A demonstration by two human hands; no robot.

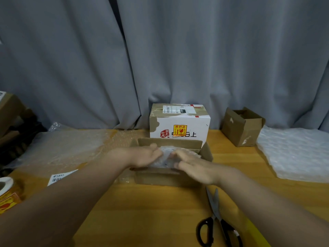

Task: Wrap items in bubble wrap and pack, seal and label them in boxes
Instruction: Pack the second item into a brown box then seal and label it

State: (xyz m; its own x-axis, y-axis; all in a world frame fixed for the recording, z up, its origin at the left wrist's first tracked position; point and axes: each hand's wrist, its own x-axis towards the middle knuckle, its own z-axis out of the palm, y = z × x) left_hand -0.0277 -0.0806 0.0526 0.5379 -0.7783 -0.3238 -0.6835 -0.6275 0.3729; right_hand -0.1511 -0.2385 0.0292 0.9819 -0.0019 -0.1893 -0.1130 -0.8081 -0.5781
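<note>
An open brown cardboard box (167, 177) sits in the middle of the wooden table (142, 211). A bundle wrapped in clear bubble wrap (166, 155) lies in the box's opening. My left hand (144, 155) holds the bundle from the left, thumb over its top. My right hand (194, 166) lies on the bundle's right side, fingers bent over the wrap. What is inside the wrap cannot be made out.
A sealed white box (179, 122) with a yellow fragile sticker stands behind. A small open brown box (242, 126) and a stack of bubble wrap (295, 152) lie right. Scissors (216, 223) lie near right. A bubble wrap sheet (71, 148), shipping label (61, 177) and sticker roll (5, 186) lie left.
</note>
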